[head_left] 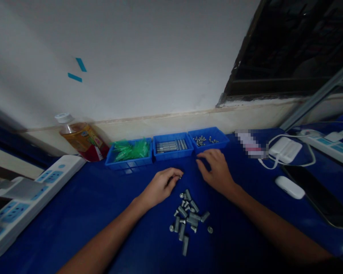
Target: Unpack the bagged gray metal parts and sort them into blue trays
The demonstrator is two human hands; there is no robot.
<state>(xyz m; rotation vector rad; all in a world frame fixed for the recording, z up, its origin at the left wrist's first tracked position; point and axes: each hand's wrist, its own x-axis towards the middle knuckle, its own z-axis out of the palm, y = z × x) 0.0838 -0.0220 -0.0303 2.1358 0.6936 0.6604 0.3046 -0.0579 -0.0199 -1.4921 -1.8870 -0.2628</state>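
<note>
The left hand (pixel 157 187) pinches a small silvery metal piece (pixel 180 177) between thumb and fingertips, just in front of the open blue plastic tray (pixel 174 154) that carries grey metal rods (pixel 170 145) laid side by side. The right hand (pixel 217 173) is to the front right of that tray, thumb and fingers parted, with nothing visible between them. Farther in front of the tray, a loose heap of short grey metal cylinders (pixel 192 221) and small silvery metal screws (pixel 193 229) lies on the glossy blue surface (pixel 103 213). Just left of the tray stands a blue plastic bin (pixel 131 164) of translucent green plastic pieces (pixel 131 150); just right, a blue plastic box (pixel 213 145) of small silvery metal parts (pixel 200 141). A white-capped plastic bottle (pixel 84 137) with an orange-and-red label stands well to the tray's left.
</note>
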